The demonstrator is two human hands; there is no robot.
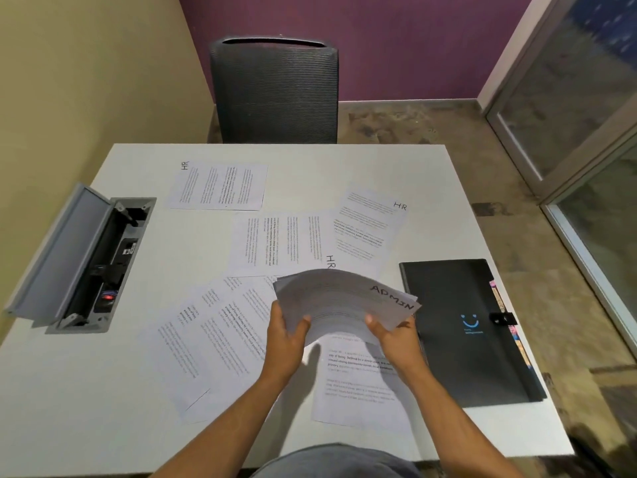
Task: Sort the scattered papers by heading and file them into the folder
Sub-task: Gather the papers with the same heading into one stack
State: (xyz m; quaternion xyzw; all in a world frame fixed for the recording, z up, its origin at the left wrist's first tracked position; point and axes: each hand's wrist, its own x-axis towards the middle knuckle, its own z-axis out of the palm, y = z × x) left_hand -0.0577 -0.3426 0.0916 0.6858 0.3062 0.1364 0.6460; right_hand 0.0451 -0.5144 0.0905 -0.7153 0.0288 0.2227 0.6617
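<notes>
Head view looks down on a white table [138, 426] strewn with printed sheets. Both hands hold up 1 curved sheet headed "ADMIN" [344, 301] above the table's near middle, bowed upward between them. Left hand [287, 334] grips the sheet's near left edge, thumb on top and fingers curled beneath. Right hand [396, 334] pinches the near right edge just below the heading, thumb on top.

3 sheets marked "HR" lie flat farther back: 1 at the far left [219, 186], 1 in the middle [281, 244] with its heading partly hidden behind the lifted sheet, and 1 tilted at the right [370, 224], overlapping the middle one's corner. Nearer the person, 2 overlapping sheets [206, 343] lie skewed to the left of the left forearm; their headings are not visible. Another sheet [358, 384] lies between the 2 forearms, its top covered by the raised page.

A black folder [458, 326] lies closed at the table's right edge, just right of the right hand, with a blue smile mark on its cover, a clasp on its right side and coloured tabs showing along that edge.

An open cable box [93, 257] is sunk into the table at the left, lid raised. A dark mesh chair [275, 94] stands beyond the far edge.
</notes>
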